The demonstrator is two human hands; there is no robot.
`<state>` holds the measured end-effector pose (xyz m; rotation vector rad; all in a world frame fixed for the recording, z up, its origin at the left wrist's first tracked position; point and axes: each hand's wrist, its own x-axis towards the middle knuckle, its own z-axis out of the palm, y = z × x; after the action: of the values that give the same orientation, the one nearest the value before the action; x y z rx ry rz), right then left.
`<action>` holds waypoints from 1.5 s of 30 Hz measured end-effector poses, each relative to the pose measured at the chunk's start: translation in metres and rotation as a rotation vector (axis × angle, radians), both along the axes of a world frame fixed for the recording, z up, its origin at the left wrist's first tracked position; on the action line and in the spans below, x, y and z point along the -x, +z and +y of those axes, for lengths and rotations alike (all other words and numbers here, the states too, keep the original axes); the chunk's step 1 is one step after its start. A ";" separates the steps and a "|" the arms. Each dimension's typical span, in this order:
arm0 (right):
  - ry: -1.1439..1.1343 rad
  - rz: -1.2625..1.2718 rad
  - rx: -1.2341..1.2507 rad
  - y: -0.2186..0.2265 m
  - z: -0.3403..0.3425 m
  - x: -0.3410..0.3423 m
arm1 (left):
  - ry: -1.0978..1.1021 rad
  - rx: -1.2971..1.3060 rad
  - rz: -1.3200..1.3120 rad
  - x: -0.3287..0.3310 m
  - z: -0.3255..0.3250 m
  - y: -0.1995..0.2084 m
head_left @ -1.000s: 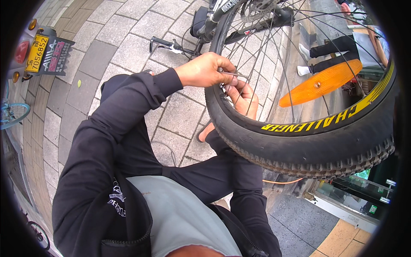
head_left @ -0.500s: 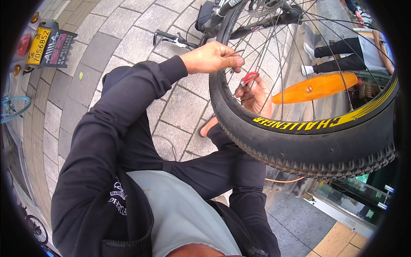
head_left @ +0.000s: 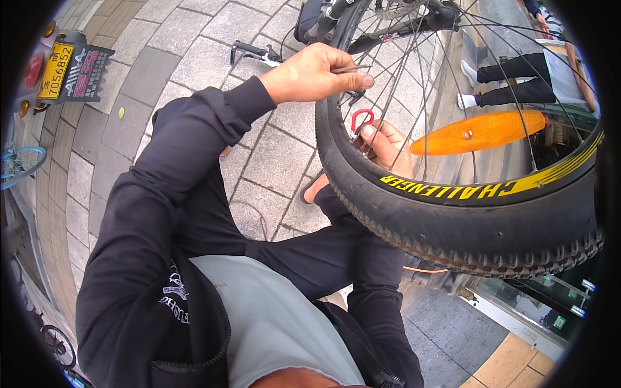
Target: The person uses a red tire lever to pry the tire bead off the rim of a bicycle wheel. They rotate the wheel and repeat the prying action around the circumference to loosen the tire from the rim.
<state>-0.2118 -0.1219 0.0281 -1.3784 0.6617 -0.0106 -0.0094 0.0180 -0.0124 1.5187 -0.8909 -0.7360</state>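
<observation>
A bicycle wheel with a knobbly black tyre [head_left: 466, 223] stands at the right, its thin spokes crossing my view. My right hand [head_left: 387, 147] reaches in from behind the tyre and pinches a red, loop-shaped spoke wrench [head_left: 362, 114] beside the inner rim. The wrench's small metal end is partly behind my thumb and fingers. Above and left of it, my left hand [head_left: 317, 74] is closed in front of the rim. A thin dark rod [head_left: 356, 68] sticks out between its thumb and forefinger. An orange reflector [head_left: 479, 132] sits among the spokes, just right of my right hand.
Behind the wheel are the bike's dark frame parts and a brake lever [head_left: 253, 53] near the pavement [head_left: 194, 39]. Another person's legs [head_left: 517, 81] show beyond the spokes. A glass case [head_left: 524, 310] stands lower right; a vehicle's rear plate [head_left: 57, 71] is far left.
My left hand has moved slightly up and left with the thin rod. In my right hand the red spoke wrench has turned, its loop now pointing up and a little left of before.
</observation>
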 end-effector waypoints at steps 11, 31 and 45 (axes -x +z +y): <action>-0.005 0.047 -0.164 -0.013 -0.009 0.006 | -0.468 0.186 0.150 0.009 0.009 0.002; 0.002 -0.157 -0.099 -0.071 -0.010 -0.007 | 0.162 -0.197 -0.542 0.046 -0.016 -0.004; -0.038 -0.045 -0.288 -0.042 -0.002 -0.004 | -0.447 0.135 0.763 0.013 0.001 -0.037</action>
<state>-0.2079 -0.1234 -0.0138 -1.0851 0.6257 0.0227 -0.0227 0.0194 -0.0497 0.7982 -0.6645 -1.4238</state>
